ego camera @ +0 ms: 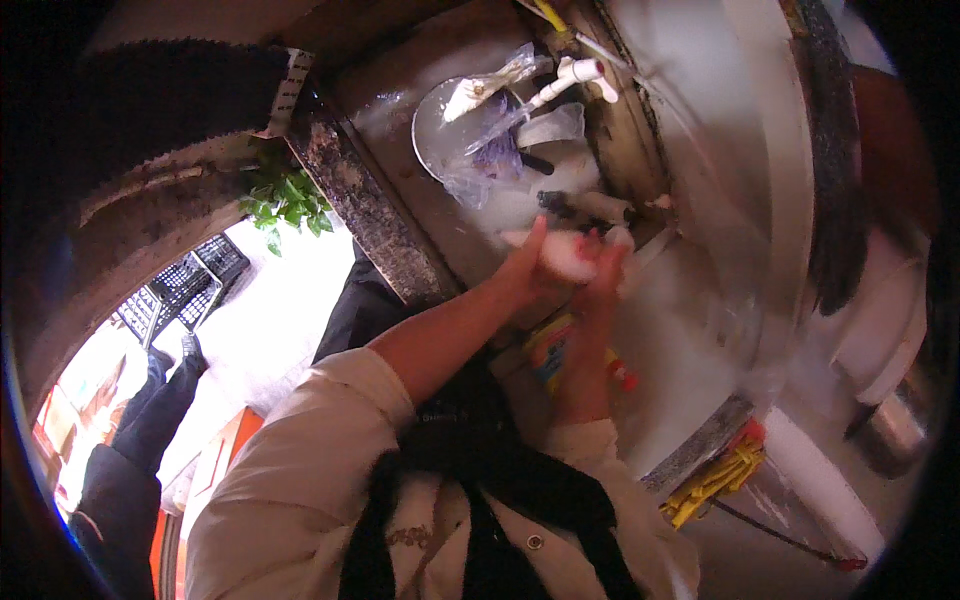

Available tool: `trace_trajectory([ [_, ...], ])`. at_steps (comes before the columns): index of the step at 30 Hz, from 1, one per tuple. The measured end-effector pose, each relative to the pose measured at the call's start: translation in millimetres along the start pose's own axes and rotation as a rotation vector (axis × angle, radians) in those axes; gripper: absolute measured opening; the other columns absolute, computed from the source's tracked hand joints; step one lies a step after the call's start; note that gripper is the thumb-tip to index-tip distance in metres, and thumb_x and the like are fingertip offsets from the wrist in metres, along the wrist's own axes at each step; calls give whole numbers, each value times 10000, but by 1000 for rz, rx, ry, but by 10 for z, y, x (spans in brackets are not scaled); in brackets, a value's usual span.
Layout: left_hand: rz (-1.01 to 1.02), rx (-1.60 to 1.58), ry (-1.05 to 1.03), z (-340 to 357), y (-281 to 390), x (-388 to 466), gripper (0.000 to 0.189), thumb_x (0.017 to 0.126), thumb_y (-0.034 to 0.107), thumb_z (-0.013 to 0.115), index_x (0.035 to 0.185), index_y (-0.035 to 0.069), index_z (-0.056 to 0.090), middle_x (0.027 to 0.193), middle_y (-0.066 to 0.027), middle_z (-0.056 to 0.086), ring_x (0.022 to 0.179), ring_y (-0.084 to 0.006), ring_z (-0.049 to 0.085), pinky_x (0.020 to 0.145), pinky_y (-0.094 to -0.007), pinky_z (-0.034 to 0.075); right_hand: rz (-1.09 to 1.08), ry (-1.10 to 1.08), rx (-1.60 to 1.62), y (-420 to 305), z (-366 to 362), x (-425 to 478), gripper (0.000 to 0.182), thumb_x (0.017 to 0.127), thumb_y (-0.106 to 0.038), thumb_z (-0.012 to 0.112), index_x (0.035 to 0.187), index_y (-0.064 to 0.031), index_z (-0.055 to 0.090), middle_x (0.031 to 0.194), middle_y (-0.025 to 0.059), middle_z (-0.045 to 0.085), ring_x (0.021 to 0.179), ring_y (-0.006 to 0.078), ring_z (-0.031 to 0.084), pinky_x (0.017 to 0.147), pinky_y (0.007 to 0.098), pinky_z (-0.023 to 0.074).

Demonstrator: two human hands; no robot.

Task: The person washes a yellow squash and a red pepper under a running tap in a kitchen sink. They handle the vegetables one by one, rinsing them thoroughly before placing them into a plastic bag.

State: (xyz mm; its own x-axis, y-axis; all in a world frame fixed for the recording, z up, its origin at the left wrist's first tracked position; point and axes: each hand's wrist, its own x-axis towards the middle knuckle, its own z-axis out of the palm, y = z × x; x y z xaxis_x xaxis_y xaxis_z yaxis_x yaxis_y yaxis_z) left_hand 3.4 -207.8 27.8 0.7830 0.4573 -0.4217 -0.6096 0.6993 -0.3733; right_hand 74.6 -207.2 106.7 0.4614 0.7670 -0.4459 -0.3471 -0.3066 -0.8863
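A whitish, pinkish object (566, 255), blurred by motion and red at one end, is between my two hands over a pale worktop. My left hand (534, 262) grips its near left side with the thumb raised. My right hand (606, 262) is closed around its right end, where a small white piece (619, 238) shows at the fingertips; what they are I cannot tell. Just beyond lies a pale cylinder with dark parts (592, 206). Partly behind my right forearm is a yellow and blue package (550, 345) with a red cap (622, 375).
A round pan (427, 139) with clear plastic bags (499, 142) stands under a white tap (577, 73). Yellow cloth or gloves (712, 480) hang at the worktop's near right edge. At left, a person (112, 480) stands outside by a black crate (184, 285); green leaves (289, 202) overhang the opening.
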Motion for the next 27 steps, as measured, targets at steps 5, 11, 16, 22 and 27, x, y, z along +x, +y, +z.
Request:
trace_trajectory([
  [5,96,5,492,-806,100,708,413,789,341,538,1025,6,485,936,-119,554,820,-235,564,698,-389,470,-109,-133,-115,165,-155,-84,286,899,-332,375,959,-53,390,719,34,476,746,161,492,839,294,403],
  [11,212,-31,596,-738,55,677,354,821,276,516,1025,-8,459,927,-138,531,788,-266,561,665,-417,480,125,-96,234,156,-230,1,363,909,-326,333,610,-122,339,445,-23,296,418,110,323,669,255,412],
  [16,190,1,553,-836,115,650,338,856,280,468,1028,-9,436,909,-134,523,788,-267,554,677,-423,479,65,-378,348,120,-131,4,451,913,-349,303,511,-147,274,443,-30,281,397,108,278,542,276,370],
  [22,197,42,536,-725,113,540,351,867,300,442,1032,-10,433,900,-131,519,777,-268,549,688,-432,470,82,17,140,58,-52,-17,471,908,-367,288,493,-147,273,435,-34,274,406,118,282,565,321,364],
  [27,176,6,510,-688,144,527,369,856,338,468,1008,3,438,876,-110,517,769,-257,542,679,-429,469,101,-166,386,162,-255,122,469,904,-372,284,485,-160,285,427,-33,290,412,119,294,598,332,372],
])
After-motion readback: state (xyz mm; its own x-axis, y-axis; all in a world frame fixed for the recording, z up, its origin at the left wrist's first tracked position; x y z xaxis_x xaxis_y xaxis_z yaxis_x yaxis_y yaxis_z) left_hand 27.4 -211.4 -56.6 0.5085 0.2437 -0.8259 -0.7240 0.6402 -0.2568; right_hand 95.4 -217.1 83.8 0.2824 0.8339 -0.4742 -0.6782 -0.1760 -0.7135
